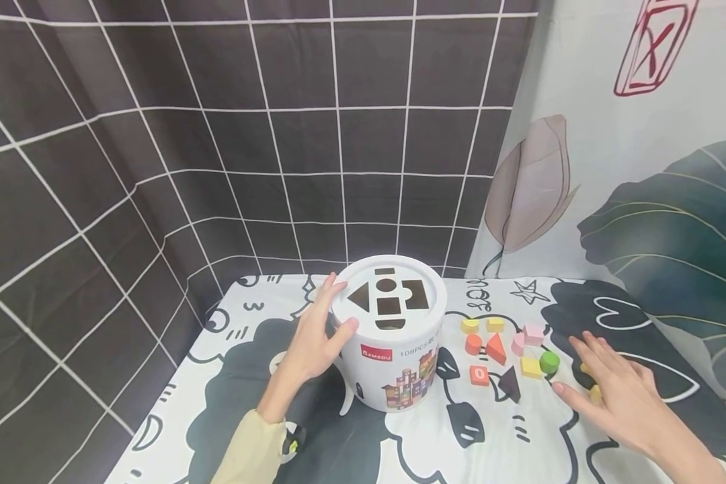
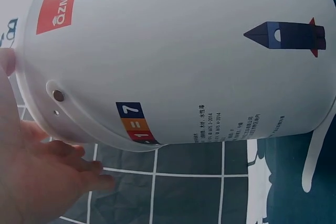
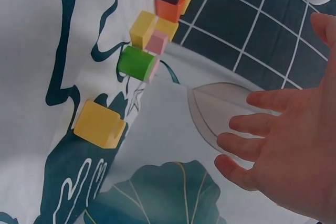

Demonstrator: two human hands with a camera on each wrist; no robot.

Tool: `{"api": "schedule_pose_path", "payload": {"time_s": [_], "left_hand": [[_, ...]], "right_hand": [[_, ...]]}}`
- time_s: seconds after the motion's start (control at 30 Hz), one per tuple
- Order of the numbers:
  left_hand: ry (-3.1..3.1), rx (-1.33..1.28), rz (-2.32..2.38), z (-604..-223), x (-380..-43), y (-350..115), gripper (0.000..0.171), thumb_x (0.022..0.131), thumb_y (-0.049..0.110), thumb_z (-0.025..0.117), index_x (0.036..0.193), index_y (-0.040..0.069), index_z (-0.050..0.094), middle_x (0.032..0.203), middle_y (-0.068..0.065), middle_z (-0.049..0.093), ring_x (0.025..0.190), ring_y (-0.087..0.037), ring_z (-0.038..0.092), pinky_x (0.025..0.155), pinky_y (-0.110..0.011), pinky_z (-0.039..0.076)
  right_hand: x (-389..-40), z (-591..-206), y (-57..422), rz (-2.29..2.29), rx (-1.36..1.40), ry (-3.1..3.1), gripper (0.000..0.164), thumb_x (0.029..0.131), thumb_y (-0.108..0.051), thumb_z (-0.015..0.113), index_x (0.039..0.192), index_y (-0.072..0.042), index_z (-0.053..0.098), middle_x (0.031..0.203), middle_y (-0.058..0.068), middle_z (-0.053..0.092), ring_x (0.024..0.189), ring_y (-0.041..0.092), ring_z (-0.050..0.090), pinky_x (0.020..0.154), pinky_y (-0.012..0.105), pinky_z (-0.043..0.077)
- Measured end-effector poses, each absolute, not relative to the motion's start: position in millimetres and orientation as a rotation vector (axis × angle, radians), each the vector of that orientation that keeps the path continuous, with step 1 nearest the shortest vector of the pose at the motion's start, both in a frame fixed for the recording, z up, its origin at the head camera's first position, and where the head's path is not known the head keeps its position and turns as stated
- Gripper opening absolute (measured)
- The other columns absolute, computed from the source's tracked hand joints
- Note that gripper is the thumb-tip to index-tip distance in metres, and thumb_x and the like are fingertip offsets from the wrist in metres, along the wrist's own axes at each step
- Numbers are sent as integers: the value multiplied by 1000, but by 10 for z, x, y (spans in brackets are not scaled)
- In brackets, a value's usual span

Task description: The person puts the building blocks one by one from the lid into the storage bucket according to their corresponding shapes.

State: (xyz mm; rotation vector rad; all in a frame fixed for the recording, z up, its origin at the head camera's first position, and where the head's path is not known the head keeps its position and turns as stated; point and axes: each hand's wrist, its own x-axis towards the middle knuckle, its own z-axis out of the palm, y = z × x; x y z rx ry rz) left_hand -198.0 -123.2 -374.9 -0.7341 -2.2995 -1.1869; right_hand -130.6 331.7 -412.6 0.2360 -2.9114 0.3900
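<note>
Two hands well apart: left hand (image 1: pixel 314 336) spread against the bucket (image 1: pixel 366 383), right hand (image 1: pixel 620 396) straight-fingered near the yellow block (image 3: pixel 97 124) on the cloth (image 1: pixel 496 464). Likely best: brace bucket, pinch block squarely.

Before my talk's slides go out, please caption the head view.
A left hand at the edge of a white bucket with a shape-cut lid, a right hand near colourful blocks.

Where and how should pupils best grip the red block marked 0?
Pinch the red block marked 0 by its left and right sides, probably from above and the near side: it looks boxy, and no other block lies before it.
</note>
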Motion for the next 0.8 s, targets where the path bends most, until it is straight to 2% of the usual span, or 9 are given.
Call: {"api": "schedule_pose_path", "payload": {"time_s": [0.23, 0.43, 0.8], "left_hand": [[-2250, -700, -1248, -3814, -1971, -1207, 68, 90, 29, 60, 149, 0, 42, 156, -19, 37, 141, -36, 38, 111, -58, 30], [-2215, -685, -1263, -3857, -1977, -1195, 69, 88, 28, 60, 149, 1, 42, 155, -19, 38, 142, -33, 37, 111, -58, 30], [-2143, -671, -1258, -3912, -2005, -1159, 67, 85, 25, 58, 146, 0, 45, 154, -19, 41, 141, -36, 37, 110, -60, 30]], "right_hand": [[-1309, -4129, 3347, 419, 201, -2947, 89, 91, -53, 64, 145, 13, 36, 145, 43, 32, 135, 60, 25, 90, 75, 19], [-1308, -4145, 3432, 426, 162, -2980, 89, 93, -53, 62, 145, 14, 35, 145, 43, 31, 131, 63, 27, 91, 76, 19], [-1313, -4282, 3632, 421, 156, -2869, 79, 93, -44, 64, 138, 17, 42, 137, 44, 42, 121, 63, 38, 81, 76, 29]]}}
